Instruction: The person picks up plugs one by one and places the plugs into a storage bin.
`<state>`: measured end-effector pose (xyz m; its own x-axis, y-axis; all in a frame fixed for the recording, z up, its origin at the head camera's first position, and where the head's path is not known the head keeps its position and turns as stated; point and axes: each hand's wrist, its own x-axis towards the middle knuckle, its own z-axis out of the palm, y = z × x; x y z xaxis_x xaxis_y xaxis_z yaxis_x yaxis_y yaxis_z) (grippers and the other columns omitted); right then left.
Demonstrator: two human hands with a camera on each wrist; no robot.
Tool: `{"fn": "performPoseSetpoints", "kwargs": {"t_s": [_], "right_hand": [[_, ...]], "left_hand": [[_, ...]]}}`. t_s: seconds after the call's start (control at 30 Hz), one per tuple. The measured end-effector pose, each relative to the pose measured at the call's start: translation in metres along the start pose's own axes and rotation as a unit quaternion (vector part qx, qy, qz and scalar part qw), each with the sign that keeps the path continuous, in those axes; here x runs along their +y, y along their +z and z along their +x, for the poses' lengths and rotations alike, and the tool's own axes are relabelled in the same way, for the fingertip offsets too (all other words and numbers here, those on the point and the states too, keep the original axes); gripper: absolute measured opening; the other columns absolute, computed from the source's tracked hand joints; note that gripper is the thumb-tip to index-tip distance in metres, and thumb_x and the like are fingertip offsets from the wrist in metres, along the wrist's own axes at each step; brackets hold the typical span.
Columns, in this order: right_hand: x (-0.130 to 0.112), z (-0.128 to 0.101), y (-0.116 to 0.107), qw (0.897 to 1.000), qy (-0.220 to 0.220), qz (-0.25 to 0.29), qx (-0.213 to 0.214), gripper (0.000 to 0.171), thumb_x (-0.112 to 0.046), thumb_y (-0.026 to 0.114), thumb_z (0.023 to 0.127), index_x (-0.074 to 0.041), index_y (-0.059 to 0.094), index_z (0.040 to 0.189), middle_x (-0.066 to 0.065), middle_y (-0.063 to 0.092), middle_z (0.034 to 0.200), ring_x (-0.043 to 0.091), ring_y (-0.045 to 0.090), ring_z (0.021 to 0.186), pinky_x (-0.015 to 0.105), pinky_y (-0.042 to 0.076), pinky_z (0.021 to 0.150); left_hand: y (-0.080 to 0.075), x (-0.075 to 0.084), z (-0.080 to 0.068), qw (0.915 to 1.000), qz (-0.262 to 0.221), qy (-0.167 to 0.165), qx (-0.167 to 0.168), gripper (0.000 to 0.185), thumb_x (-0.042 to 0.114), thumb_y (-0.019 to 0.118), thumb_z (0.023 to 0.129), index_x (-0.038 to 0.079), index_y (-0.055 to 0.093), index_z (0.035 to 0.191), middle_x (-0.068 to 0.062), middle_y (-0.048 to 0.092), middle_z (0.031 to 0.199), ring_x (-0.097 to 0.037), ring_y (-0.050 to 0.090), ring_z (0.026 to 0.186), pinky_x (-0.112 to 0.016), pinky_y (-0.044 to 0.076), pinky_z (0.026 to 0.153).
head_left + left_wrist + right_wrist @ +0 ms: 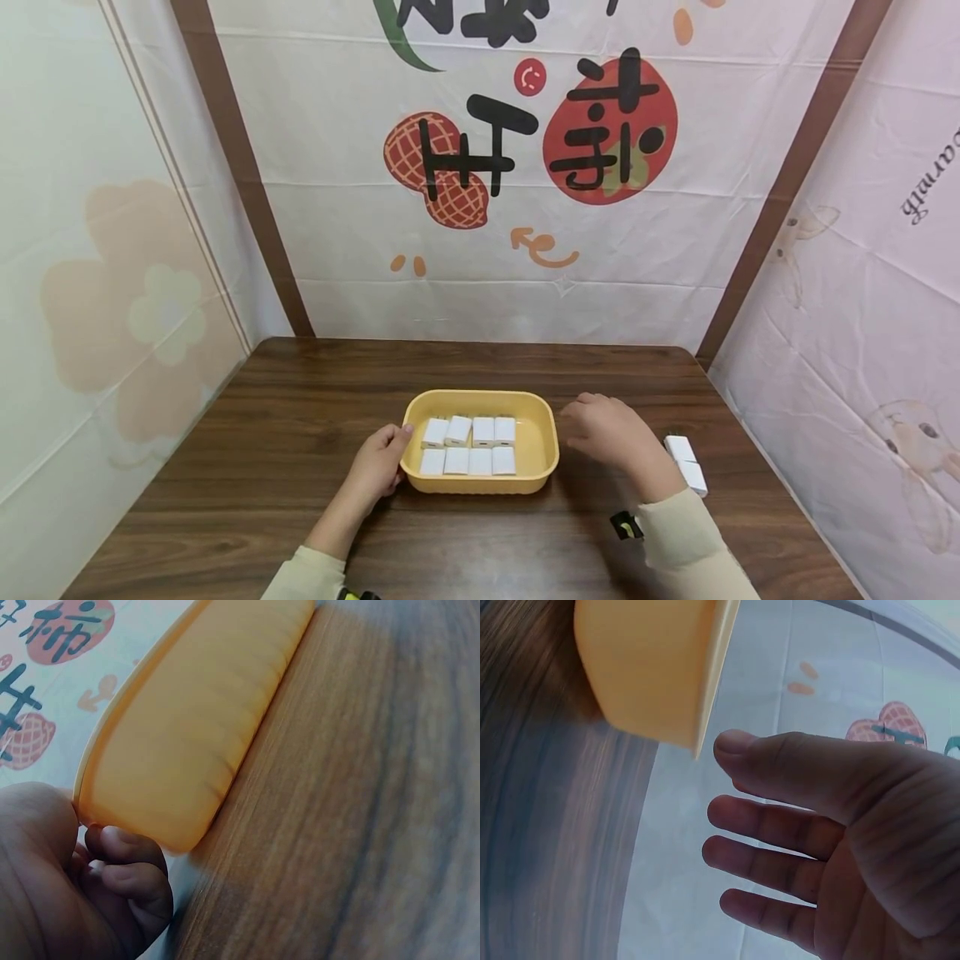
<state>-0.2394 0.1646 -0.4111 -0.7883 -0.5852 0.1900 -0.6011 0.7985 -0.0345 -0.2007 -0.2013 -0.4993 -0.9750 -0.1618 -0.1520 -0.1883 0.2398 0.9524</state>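
Observation:
A yellow plastic tray [480,484] stands in the middle of the wooden table. Inside it, several white charger plugs [481,461] lie in two rows, leaving its right end bare. My left hand [376,467] grips the tray's left rim, its thumb over the edge. In the left wrist view, the fingers of that hand [124,866] curl against the tray's outer wall. Just off the tray's right end is my right hand [611,429], holding nothing. The right wrist view has its fingers [769,821] spread and nearly straight, the thumb tip close to the tray's rim [709,697].
Two more white charger plugs [686,462] lie end to end on the table, right of my right forearm. Printed cloth [495,300] hangs behind the table, with more at both sides. Dark wooden tabletop [247,467] extends left of the tray.

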Motion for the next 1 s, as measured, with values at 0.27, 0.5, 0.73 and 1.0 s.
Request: {"fn": "performPoseSetpoints", "kwargs": {"t_s": [0.27,0.5,0.73,1.0], "right_hand": [[0.017,-0.01,0.005,0.999,0.039,-0.018,0.003,0.036,-0.021,0.086,0.083,-0.01,0.074,0.115,0.007,0.07,0.112,0.027,0.069,0.1,0.048,0.057,0.086],[0.031,-0.018,0.009,0.998,0.058,-0.018,0.007,0.037,-0.02,0.087,0.081,-0.01,0.074,0.114,0.007,0.07,0.111,0.03,0.069,0.099,0.049,0.057,0.086],[0.046,-0.026,0.011,0.996,0.091,-0.015,-0.002,0.041,-0.02,0.087,0.08,-0.007,0.073,0.117,0.011,0.069,0.112,0.034,0.069,0.1,0.053,0.056,0.085],[0.062,-0.034,0.012,0.994,0.114,-0.003,-0.003,0.045,-0.018,0.086,0.08,-0.003,0.071,0.121,0.016,0.068,0.116,0.038,0.067,0.105,0.056,0.055,0.087]], "left_hand": [[0.0,0.0,0.0,1.0,0.003,0.001,0.0,0.043,0.044,0.048,0.108,0.004,0.057,0.097,-0.003,0.047,0.056,-0.015,0.044,0.047,-0.023,0.034,0.04],[0.0,0.001,-0.002,1.0,0.009,0.002,0.001,0.045,0.046,0.048,0.108,0.004,0.058,0.097,-0.003,0.047,0.056,-0.015,0.045,0.047,-0.023,0.035,0.041],[0.0,0.001,-0.001,1.0,0.004,0.0,0.002,0.044,0.045,0.048,0.108,0.004,0.057,0.096,-0.003,0.047,0.056,-0.015,0.045,0.047,-0.023,0.035,0.041],[0.0,0.0,0.0,1.0,0.003,0.0,0.003,0.043,0.045,0.049,0.108,0.004,0.057,0.095,-0.004,0.047,0.055,-0.015,0.044,0.047,-0.023,0.034,0.04]]}}
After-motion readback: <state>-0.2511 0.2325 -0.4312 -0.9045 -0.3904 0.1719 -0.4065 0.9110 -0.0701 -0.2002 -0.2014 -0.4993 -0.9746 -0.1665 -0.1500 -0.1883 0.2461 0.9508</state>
